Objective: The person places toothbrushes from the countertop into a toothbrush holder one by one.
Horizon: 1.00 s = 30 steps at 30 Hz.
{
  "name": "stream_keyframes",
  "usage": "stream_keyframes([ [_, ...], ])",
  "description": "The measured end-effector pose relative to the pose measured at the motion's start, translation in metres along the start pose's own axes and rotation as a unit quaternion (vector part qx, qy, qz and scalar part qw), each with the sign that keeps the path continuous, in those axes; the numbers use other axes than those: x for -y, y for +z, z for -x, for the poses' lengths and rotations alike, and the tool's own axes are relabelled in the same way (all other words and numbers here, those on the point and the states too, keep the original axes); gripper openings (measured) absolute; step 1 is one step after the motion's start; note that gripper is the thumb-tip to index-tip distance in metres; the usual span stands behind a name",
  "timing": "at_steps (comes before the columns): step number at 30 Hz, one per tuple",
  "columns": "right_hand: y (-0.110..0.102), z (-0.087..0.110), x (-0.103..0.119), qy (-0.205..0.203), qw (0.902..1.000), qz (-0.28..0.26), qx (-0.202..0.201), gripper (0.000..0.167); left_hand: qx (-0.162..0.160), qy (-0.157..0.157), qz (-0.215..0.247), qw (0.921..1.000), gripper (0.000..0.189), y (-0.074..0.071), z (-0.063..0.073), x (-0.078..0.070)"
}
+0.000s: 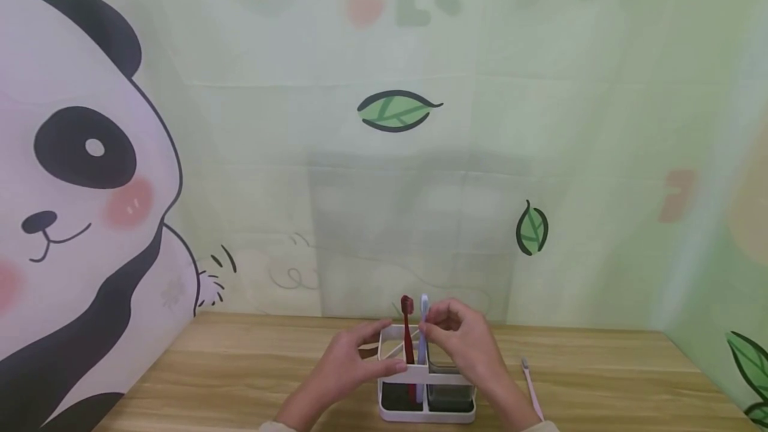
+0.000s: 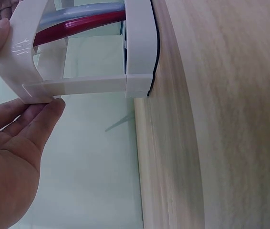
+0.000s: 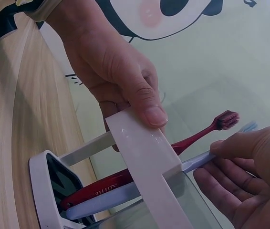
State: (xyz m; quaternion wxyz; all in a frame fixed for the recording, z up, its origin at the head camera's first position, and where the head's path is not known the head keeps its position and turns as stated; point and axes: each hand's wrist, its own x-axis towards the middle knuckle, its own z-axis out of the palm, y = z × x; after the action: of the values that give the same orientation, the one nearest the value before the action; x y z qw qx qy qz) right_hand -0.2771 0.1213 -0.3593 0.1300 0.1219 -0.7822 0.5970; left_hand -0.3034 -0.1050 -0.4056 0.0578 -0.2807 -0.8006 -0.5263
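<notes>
A white toothbrush holder (image 1: pixel 447 379) with dark base pads stands upright on the table. My left hand (image 1: pixel 345 362) grips its upper frame at the left, thumb across the front rim (image 3: pixel 144 143) and fingers on the side and back. In the holder's left part leans a red toothbrush (image 1: pixel 409 342), bristles up. Close beside it stands a light blue toothbrush (image 1: pixel 422 352), its foot low in the same part, as the right wrist view shows. Thumb and fingers of my right hand (image 1: pixel 471 342) pinch this blue one just below its head.
A see-through cup-like piece (image 1: pixel 450 393) fills the holder's right part. To the right of my right forearm, a pale pink toothbrush (image 1: pixel 531 389) lies on the wooden table (image 1: pixel 612 379). A printed panda cloth (image 1: pixel 252 152) hangs behind the table.
</notes>
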Motion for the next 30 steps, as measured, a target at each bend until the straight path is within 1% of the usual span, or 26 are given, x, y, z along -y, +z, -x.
stream_keyframes([
  [9, -0.0007, 0.0001, -0.0011, 0.0, 0.9999, 0.008, 0.008, 0.012, 0.002, -0.003, -0.001, 1.0, 0.067, -0.0004, 0.0, 0.0],
  [13, -0.0008, 0.0005, -0.0015, 0.005, 0.9999, 0.006, 0.01, 0.012, 0.001, -0.002, -0.007, 1.0, 0.066, -0.0004, 0.0001, 0.0001],
  [18, -0.0007, 0.0015, -0.0021, 0.012, 0.9998, 0.004, 0.013, 0.013, 0.004, -0.001, -0.003, 1.0, 0.066, -0.0005, 0.0002, 0.0001],
  [30, -0.0003, -0.0003, -0.0042, 0.013, 0.9999, 0.003, 0.009, 0.014, 0.004, -0.006, -0.002, 1.0, 0.066, -0.0007, 0.0002, -0.0001],
])
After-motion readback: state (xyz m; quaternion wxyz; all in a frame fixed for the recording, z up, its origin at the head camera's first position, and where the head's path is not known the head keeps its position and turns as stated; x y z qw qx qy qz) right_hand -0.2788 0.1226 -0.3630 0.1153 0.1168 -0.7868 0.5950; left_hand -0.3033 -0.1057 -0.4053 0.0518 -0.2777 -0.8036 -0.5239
